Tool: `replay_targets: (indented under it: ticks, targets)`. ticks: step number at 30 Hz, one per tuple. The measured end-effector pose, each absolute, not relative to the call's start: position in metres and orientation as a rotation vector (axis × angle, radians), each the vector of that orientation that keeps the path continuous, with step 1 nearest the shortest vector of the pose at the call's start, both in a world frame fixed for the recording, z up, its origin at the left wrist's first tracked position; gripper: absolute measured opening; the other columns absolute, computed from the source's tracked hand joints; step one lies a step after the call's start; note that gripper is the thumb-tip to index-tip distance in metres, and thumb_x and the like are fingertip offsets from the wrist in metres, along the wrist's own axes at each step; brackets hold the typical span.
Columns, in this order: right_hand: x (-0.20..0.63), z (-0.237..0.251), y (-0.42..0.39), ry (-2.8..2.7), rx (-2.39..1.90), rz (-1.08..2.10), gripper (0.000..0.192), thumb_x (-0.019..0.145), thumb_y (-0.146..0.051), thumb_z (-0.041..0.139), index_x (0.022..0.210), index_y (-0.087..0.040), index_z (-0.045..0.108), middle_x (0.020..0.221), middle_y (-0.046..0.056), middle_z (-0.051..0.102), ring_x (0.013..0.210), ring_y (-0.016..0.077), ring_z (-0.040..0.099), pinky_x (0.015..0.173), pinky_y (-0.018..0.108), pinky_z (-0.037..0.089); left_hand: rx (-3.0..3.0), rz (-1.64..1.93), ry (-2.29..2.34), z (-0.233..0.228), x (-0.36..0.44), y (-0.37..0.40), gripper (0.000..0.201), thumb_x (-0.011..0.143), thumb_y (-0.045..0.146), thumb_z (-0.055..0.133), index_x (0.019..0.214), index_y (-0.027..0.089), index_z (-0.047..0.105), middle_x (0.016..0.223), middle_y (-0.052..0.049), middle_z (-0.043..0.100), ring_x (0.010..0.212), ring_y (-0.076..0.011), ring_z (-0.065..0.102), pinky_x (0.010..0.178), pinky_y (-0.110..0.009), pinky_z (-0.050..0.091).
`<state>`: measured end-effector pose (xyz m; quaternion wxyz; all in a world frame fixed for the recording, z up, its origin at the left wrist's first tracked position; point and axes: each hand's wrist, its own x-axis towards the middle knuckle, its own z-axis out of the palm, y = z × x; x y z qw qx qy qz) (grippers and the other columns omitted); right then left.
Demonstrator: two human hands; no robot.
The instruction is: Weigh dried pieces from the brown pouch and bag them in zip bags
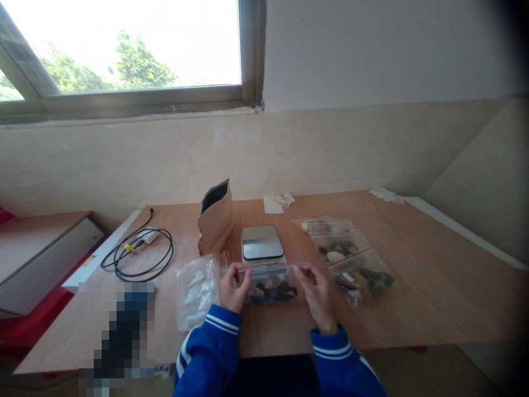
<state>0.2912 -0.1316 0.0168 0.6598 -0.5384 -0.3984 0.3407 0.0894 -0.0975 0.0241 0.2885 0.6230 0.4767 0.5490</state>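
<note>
Between my two hands is a clear zip bag [273, 292] with dark and brown stone-like pieces inside. My left hand [235, 289] pinches the left end of its top edge, and my right hand [313, 289] pinches the right end. Just behind the bag sits a kitchen scale [262, 242] with a shiny square plate; nothing lies on the plate. Close by on the left is a stack of flat, clear zip bags [196, 295]. To the right, several filled zip bags [366, 275] overlap, holding similar dark, brown and pale pieces.
An open brown paper pouch [217, 220] stands behind the flat bags. A coiled black cable [142, 253] with a white adapter lies at the left. White paper [273, 205] and crumpled tissue [386, 194] lie near the wall. A blurred-out dark object [122, 331] is at the front left.
</note>
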Motion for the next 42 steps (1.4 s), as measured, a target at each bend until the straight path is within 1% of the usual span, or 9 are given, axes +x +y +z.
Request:
replay_targets:
  ticks: [4,8,13,15,18,23,28,34,42]
  targets:
    - [0.291,0.018,-0.132,-0.907,-1.226,0.775,0.029,0.074,-0.045,0.068,0.084,-0.018,0.070,0.083,0.004,0.069,0.083,0.0204,0.061,0.081,0.035,0.047,1.687,1.456,1.295,0.021,0.089,-0.097,0.019,0.081,0.036,0.060,0.078,0.017,0.060,0.067,0.002,0.055,0.056,-0.0096,0.045,0.053,-0.022,0.036]
    - [0.289,0.023,-0.133,-0.890,-1.214,0.810,0.033,0.073,-0.047,0.069,0.087,-0.018,0.069,0.083,0.004,0.070,0.083,0.0211,0.062,0.080,0.034,0.048,1.699,1.446,1.291,0.020,0.089,-0.096,0.018,0.082,0.035,0.059,0.080,0.017,0.060,0.069,0.002,0.056,0.058,-0.0099,0.046,0.056,-0.022,0.038]
    - [0.288,0.029,-0.135,-0.862,-1.180,0.854,0.035,0.070,-0.051,0.070,0.083,-0.018,0.067,0.079,0.004,0.069,0.081,0.0216,0.063,0.078,0.034,0.050,1.618,1.422,1.132,0.025,0.090,-0.098,0.019,0.085,0.037,0.057,0.086,0.017,0.058,0.079,-0.002,0.058,0.070,-0.0135,0.055,0.063,-0.025,0.044]
    - [0.288,0.030,-0.135,-0.874,-1.166,0.852,0.036,0.070,-0.051,0.070,0.085,-0.019,0.068,0.083,0.004,0.070,0.084,0.0222,0.064,0.080,0.035,0.051,1.572,1.387,1.078,0.028,0.091,-0.099,0.021,0.083,0.038,0.058,0.087,0.018,0.058,0.082,-0.003,0.059,0.073,-0.0148,0.056,0.064,-0.026,0.045]
    - [0.288,0.030,-0.135,-0.903,-1.148,0.873,0.036,0.071,-0.051,0.070,0.089,-0.020,0.068,0.089,0.005,0.071,0.089,0.0234,0.064,0.083,0.036,0.051,1.552,1.347,1.061,0.032,0.093,-0.100,0.022,0.081,0.038,0.062,0.088,0.017,0.059,0.082,-0.003,0.059,0.073,-0.0148,0.057,0.063,-0.025,0.045]
    - [0.287,0.027,-0.134,-0.933,-1.140,0.914,0.036,0.069,-0.051,0.072,0.086,-0.019,0.069,0.086,0.005,0.071,0.086,0.0241,0.065,0.082,0.038,0.052,1.598,1.401,1.092,0.039,0.093,-0.100,0.021,0.080,0.038,0.063,0.081,0.017,0.063,0.080,-0.004,0.061,0.076,-0.0166,0.058,0.067,-0.027,0.046]
    - [0.285,0.026,-0.133,-0.940,-1.138,0.900,0.033,0.070,-0.047,0.072,0.087,-0.019,0.070,0.087,0.005,0.072,0.087,0.0227,0.065,0.083,0.037,0.052,1.653,1.432,1.096,0.039,0.092,-0.101,0.018,0.081,0.036,0.063,0.081,0.017,0.064,0.079,-0.004,0.061,0.077,-0.0169,0.059,0.068,-0.028,0.046]
    - [0.284,0.026,-0.133,-0.947,-1.159,0.882,0.030,0.071,-0.047,0.071,0.085,-0.020,0.072,0.087,0.006,0.073,0.088,0.0241,0.065,0.085,0.041,0.051,1.687,1.460,1.089,0.037,0.091,-0.100,0.017,0.080,0.035,0.064,0.077,0.018,0.065,0.076,-0.003,0.061,0.075,-0.0168,0.059,0.069,-0.029,0.046]
    - [0.285,0.025,-0.132,-0.920,-1.156,0.803,0.028,0.067,-0.047,0.074,0.075,-0.020,0.072,0.077,0.003,0.070,0.078,0.0213,0.065,0.079,0.038,0.053,1.723,1.483,1.044,0.035,0.090,-0.100,0.015,0.079,0.032,0.066,0.075,0.017,0.067,0.076,-0.004,0.062,0.076,-0.0175,0.060,0.071,-0.030,0.046]
